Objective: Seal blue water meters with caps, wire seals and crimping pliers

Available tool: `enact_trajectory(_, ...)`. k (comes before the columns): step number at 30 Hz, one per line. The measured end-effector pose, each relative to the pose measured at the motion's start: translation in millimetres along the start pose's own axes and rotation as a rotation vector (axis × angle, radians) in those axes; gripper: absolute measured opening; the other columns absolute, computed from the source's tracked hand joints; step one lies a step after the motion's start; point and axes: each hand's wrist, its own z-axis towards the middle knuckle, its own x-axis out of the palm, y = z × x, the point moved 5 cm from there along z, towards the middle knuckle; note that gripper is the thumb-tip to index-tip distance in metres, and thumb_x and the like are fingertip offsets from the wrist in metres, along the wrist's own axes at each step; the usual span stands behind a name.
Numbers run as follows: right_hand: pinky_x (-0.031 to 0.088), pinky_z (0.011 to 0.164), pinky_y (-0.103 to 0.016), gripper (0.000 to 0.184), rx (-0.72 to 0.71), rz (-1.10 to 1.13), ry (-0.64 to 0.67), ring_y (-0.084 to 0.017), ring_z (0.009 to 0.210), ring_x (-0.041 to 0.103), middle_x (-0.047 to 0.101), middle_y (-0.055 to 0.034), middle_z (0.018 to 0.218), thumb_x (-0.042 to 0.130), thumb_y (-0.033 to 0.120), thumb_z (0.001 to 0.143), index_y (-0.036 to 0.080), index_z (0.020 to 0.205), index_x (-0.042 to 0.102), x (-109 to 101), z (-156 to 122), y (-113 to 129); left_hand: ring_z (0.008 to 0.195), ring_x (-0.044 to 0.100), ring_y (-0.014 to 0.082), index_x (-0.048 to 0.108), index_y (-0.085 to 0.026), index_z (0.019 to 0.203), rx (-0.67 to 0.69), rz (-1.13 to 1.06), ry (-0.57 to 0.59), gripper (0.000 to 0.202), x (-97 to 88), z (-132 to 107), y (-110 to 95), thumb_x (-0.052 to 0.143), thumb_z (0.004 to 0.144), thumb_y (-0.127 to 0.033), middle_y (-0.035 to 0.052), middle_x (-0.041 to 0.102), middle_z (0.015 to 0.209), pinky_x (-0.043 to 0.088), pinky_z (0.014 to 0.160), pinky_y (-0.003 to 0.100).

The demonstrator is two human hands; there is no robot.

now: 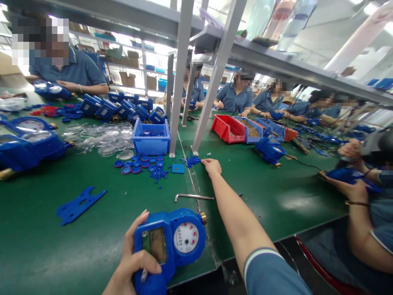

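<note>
My left hand [132, 258] grips a blue water meter [168, 233] near the table's front edge. The meter has a grey display, a round white dial with red pointers and a brass fitting. Stretched forward, my right hand [212, 166] has its thumb and fingers pinched together at the edge of a pile of tiny blue parts [193, 161]. Whatever is between those fingertips is too small to make out. A hex key [193, 197] lies between the meter and the pile. To the left are a second heap of tiny blue parts [158, 174] and a small blue square plate [178, 168].
Blue round caps [136, 164], clear covers [107, 137] and a blue bin [151, 141] lie left of the shelf posts [179, 82]. A flat blue wrench [80, 206] rests at left. Red bin [227, 129] stands beyond. A co-worker's hand [353, 192] holds a meter at right.
</note>
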Motion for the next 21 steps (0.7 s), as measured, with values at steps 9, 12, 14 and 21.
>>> enact_trajectory(9,0.047,0.105,-0.04,0.038,-0.014,0.029,0.001,-0.016,0.109,0.061,0.065,-0.0085,0.111,0.059,0.043,0.092,0.011,0.112,0.066,-3.8,-14.1,9.7,0.127,0.053,0.031,0.062,-0.022,0.073,0.069,0.038,0.032,0.032,-3.2,3.3,7.4,0.083,0.06,-0.041,-0.0032,0.012,0.161,0.056,0.095,0.045)
enact_trajectory(12,0.05,0.099,-0.034,0.04,-0.087,0.127,0.037,-0.014,0.104,0.062,0.065,-0.0101,0.112,0.054,0.039,0.095,0.008,0.12,0.062,-9.2,-34.5,24.1,0.129,0.052,0.0324,0.063,-0.022,0.074,0.107,0.093,0.06,0.034,-4.4,2.5,11.0,0.084,0.059,-0.044,-0.0027,0.01,0.162,0.057,0.095,0.046)
enact_trajectory(14,0.049,0.093,-0.026,0.041,-0.18,0.198,0.094,-0.011,0.099,0.062,0.066,-0.0107,0.113,0.052,0.035,0.096,0.006,0.123,0.061,-13.8,-61.6,36.9,0.134,0.047,0.0347,0.063,-0.023,0.076,0.088,0.11,0.088,0.034,-5.0,1.1,11.8,0.084,0.059,-0.043,-0.0022,0.007,0.162,0.054,0.1,0.05)
enact_trajectory(21,0.04,0.07,-0.017,0.024,-0.577,0.224,0.463,-0.004,0.075,0.051,0.062,-0.0018,0.086,0.071,0.036,0.081,0.013,0.082,0.074,-34.8,-225.4,52.2,0.143,0.036,0.0361,0.063,-0.023,0.079,0.034,0.119,0.125,0.031,-6.9,3.4,1.2,0.084,0.062,-0.038,-0.0021,0.005,0.162,0.045,0.11,0.056)
